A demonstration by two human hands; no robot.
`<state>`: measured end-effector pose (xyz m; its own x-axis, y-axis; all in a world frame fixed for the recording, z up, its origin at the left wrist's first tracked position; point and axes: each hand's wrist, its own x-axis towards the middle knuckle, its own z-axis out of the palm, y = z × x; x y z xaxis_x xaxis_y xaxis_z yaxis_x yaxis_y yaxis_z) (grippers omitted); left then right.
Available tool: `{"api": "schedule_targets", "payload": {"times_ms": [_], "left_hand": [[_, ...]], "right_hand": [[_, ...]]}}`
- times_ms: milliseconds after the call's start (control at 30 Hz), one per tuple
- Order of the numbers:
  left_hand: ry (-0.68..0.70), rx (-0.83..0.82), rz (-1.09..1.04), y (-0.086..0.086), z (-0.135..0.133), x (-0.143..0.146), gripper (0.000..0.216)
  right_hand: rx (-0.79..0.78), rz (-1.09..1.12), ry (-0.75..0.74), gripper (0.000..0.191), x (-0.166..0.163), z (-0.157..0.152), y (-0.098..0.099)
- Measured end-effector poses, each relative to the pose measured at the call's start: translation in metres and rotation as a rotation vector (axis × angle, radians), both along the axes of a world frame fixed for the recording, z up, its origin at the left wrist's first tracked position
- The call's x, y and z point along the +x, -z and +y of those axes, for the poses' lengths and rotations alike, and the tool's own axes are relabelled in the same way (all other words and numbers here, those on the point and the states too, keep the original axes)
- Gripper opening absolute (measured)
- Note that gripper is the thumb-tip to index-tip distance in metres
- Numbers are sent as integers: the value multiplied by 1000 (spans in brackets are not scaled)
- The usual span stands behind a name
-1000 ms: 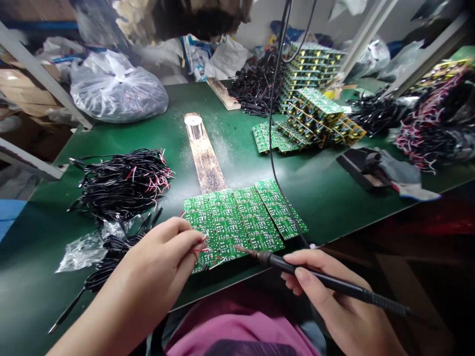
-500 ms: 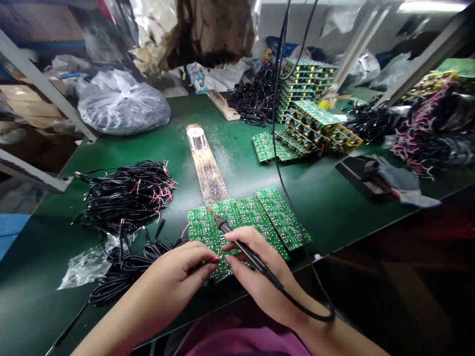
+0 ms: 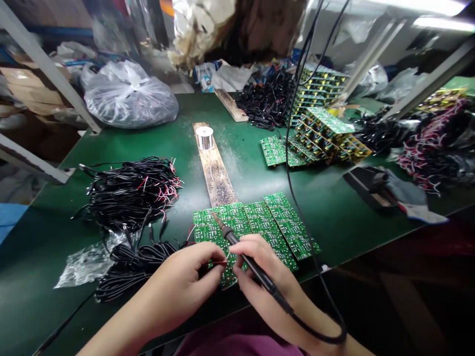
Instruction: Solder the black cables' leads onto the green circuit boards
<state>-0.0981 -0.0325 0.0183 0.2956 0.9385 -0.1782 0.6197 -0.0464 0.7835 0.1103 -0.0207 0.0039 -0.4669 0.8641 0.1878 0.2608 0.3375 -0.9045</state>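
Head view: looking down past both forearms at a green table (image 3: 345,232).

Left hand (image 3: 178,289): pinching a thin red wire (image 3: 218,262) in a narrow grip, keeping its end up against a board's edge.

Right hand (image 3: 265,282): holding a soldering iron (image 3: 252,264) pen-style in a narrow grip, which is keeping the tip angled down onto the board, while its black cord (image 3: 319,336) is looping clear below the wrist.

Boards: green circuit board panels (image 3: 267,222) are lying flat, edge to edge, directly under the hands.

Within reach: black cable bundles (image 3: 129,195) are sitting at the left hand's side, their red-and-white leads pointing toward the boards. A solder spool (image 3: 205,138) is standing on a scorched wooden plank (image 3: 217,183), just beyond the panels.

Farther off: stacked populated boards (image 3: 326,136) are rising beside more cables, near a knotted plastic bag (image 3: 129,96).
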Motion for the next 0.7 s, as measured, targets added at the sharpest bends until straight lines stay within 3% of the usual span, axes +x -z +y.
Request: {"api": "schedule_targets", "payload": {"times_ms": [133, 267, 467, 700], "left_hand": [[115, 142, 274, 2, 2, 4, 13], [161, 230, 506, 7, 10, 8, 20], [78, 195, 481, 12, 22, 8, 19], [31, 206, 491, 18, 22, 11, 18]], "right_hand": [[86, -84, -67, 50, -4, 4, 2], [128, -107, -27, 44, -2, 15, -1], [175, -104, 225, 18, 4, 55, -12], [155, -135, 329, 22, -19, 96, -10]]}}
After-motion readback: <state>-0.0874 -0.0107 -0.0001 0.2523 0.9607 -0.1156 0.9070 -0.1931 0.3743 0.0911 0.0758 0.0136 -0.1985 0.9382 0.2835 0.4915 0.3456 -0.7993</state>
